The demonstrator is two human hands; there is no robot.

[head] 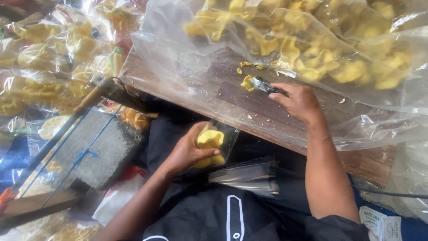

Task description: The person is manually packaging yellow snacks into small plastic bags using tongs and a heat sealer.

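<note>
My left hand point(187, 149) holds a small clear plastic bag point(220, 143) with yellow crackers inside, low over my lap. My right hand point(299, 101) grips metal tongs point(265, 85) that pinch one yellow cracker point(247, 83) above the wooden board point(214, 85). Just beyond the tongs lies a large heap of yellow crackers point(312, 40) on a big clear plastic sheet point(178, 49). A few crumbs lie near the tongs' tip.
A stack of empty clear bags point(247, 176) rests on my black-clothed lap. Filled cracker bags point(49, 58) pile up at the left. A grey block with a long-handled tool point(96, 147) lies at lower left. Small white packets point(379, 221) sit at lower right.
</note>
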